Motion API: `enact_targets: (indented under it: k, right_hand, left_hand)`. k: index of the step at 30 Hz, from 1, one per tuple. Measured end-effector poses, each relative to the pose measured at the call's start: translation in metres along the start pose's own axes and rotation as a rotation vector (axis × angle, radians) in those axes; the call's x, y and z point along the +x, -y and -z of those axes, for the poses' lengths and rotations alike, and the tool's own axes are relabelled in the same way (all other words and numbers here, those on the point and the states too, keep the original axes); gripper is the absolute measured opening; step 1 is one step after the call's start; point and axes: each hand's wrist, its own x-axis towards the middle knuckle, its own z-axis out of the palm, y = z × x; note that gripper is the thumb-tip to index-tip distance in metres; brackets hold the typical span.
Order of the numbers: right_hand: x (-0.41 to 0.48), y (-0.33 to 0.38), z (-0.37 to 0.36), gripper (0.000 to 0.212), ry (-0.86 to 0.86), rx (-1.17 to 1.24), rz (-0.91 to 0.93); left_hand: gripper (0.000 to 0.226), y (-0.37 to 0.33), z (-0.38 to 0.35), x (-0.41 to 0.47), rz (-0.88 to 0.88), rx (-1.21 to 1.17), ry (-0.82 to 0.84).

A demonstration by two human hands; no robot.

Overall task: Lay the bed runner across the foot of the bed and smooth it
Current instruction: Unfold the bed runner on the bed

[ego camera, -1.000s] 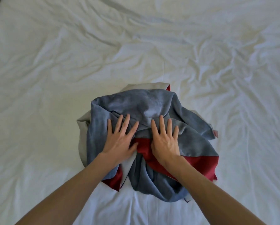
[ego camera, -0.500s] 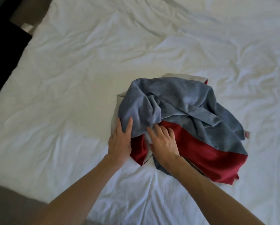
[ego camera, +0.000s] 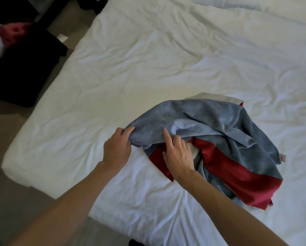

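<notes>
The bed runner (ego camera: 219, 125), grey-blue on one face with a red band and a pale lining, lies bunched in a heap on the white bed (ego camera: 148, 68) near its foot edge. My left hand (ego camera: 117, 148) pinches the heap's left grey edge, lifted slightly off the sheet. My right hand (ego camera: 178, 155) rests on the heap beside it, forefinger stretched over the grey cloth, other fingers curled on the red band. Both forearms reach in from below.
The bed's left corner (ego camera: 12, 162) and foot edge are in view, with grey floor (ego camera: 15, 201) beyond. Dark furniture (ego camera: 21, 71) with a reddish item (ego camera: 14, 32) on it stands at the upper left. The sheet is wrinkled all over.
My left hand has gone from lying flat on the heap to gripping its left edge and pulling it leftward. My view has swung left, bringing the bed's corner and floor into sight.
</notes>
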Motion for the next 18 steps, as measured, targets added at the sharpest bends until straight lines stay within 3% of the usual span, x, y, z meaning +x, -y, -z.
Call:
enact_targets:
  k: [7,11,18]
  right_hand:
    - [0.031,0.039,0.034,0.029,0.013,-0.091,-0.035]
    - [0.046,0.081,0.035,0.023,0.007,-0.088,-0.066]
    - [0.064,0.184,0.01,0.032,0.026,0.029,-0.052]
  left_hand:
    - [0.039,0.03,0.057,0.013,-0.086,0.036,-0.063]
    - [0.041,0.068,0.083,0.027,-0.131,0.032,-0.069]
    - [0.039,0.163,0.126,0.051,-0.141,0.07,-0.012]
